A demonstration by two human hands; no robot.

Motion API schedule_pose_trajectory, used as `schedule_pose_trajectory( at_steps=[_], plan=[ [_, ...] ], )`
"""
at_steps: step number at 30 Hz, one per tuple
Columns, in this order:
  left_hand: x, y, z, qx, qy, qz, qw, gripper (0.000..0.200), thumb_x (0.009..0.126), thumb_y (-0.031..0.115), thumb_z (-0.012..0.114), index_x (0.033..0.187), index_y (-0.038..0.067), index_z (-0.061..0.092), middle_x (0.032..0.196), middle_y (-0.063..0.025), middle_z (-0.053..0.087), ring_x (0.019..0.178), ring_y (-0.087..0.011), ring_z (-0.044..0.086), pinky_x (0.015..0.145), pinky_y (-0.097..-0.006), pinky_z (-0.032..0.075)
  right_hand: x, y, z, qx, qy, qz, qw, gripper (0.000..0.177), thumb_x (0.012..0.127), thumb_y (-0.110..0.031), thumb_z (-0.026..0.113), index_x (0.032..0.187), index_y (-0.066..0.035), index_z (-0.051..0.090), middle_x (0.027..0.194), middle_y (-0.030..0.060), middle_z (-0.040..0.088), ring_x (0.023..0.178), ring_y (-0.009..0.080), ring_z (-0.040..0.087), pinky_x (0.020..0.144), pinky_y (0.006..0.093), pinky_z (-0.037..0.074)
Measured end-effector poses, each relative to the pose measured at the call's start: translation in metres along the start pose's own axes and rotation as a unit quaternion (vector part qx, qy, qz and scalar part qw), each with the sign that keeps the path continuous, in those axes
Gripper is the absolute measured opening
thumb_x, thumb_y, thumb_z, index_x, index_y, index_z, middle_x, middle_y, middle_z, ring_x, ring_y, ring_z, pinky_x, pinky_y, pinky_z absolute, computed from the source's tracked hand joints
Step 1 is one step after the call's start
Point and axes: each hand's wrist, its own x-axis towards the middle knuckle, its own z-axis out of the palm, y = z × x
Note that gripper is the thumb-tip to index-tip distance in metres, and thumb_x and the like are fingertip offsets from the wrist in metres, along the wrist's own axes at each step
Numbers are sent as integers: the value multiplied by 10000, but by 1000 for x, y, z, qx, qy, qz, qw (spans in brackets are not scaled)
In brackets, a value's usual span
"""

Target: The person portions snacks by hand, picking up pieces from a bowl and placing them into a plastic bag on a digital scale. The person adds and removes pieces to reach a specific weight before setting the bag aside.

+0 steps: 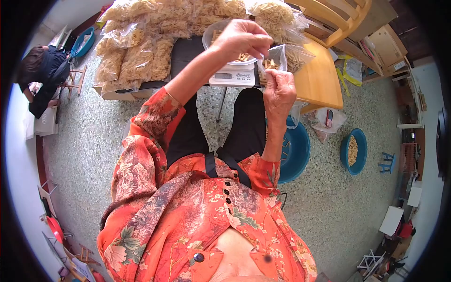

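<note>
My right hand [279, 89] grips the lower edge of a small clear plastic bag [281, 54] with tan stick-like pieces [270, 63] inside. Just left of the bag's mouth, my left hand [244, 40] has its fingers pinched together and pointing down; whatever is between them I cannot make out. Below that hand a white bowl [206, 37], partly hidden by my wrist, holds more of the tan pieces. The bowl rests on a white digital scale [244, 77] at the table's near edge.
Filled clear bags [141, 56] are piled on the table's left and back. A wooden chair [322, 80] stands at right. On the floor are a blue tub [303, 157], a blue basin [345, 150] of pale pieces and a blue stool [387, 163]. Another person [40, 70] sits far left.
</note>
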Motion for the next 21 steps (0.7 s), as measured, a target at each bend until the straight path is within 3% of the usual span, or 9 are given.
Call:
schedule_pose_trajectory(
  at_steps=[2,3,5,7,9,10,14,19,21],
  plan=[
    [6,8,-18,80,38,88,992,185,921,165,748,1005,1,736,821,-49,724,669,-71,674,541,-184,557,0,0,-1,3,3,3,1000,83,872,-67,744,952,-46,738,888,125,630,776,295,660,688,384,534],
    [10,12,-29,136,74,83,984,126,864,149,747,932,45,765,786,-62,737,685,-134,702,582,-282,575,0,-1,-2,1,3,8,1000,85,870,-63,746,952,-48,737,889,124,631,781,293,660,691,382,534],
    [19,15,-53,281,87,168,941,73,816,59,712,814,-6,746,716,-66,722,678,-115,662,621,-285,536,1,-2,-3,1,3,11,1000,86,867,-60,747,952,-50,736,891,122,632,787,291,660,694,381,534],
    [27,4,-72,305,61,134,941,75,813,26,687,861,19,745,781,-92,715,740,-205,688,671,-337,547,1,-2,-3,-6,14,-5,1000,89,863,-58,751,950,-54,735,895,118,636,791,287,663,701,379,536],
    [31,-4,-77,543,82,172,818,107,852,132,754,934,65,762,840,-70,746,713,-142,699,655,-323,567,2,-4,-4,-5,15,-8,1000,92,861,-58,753,952,-57,736,897,115,639,792,286,664,704,379,538],
    [30,-6,-76,568,78,159,804,111,811,154,739,905,101,766,860,-81,740,786,-224,714,754,-391,555,2,-5,-5,-5,15,-11,1000,95,860,-58,754,953,-60,737,898,112,641,794,284,665,707,379,539],
    [41,-24,-71,631,56,171,755,137,804,207,728,890,110,770,871,-99,732,872,-300,707,796,-429,557,3,-5,-8,-21,11,-15,1000,100,856,-56,757,954,-63,739,895,110,644,795,284,666,708,380,542],
    [53,-26,-57,660,27,128,740,158,787,249,755,862,111,774,860,-131,735,869,-326,715,784,-446,563,3,-8,-10,-25,10,-15,1000,101,855,-45,755,954,-60,742,906,112,653,806,283,673,709,381,546],
    [57,-28,-50,714,44,104,691,174,785,247,760,873,98,775,869,-149,740,881,-327,723,769,-461,566,3,-7,-10,-22,6,-13,1000,103,856,-44,754,957,-58,742,911,114,654,808,282,674,710,379,547]
  ],
)
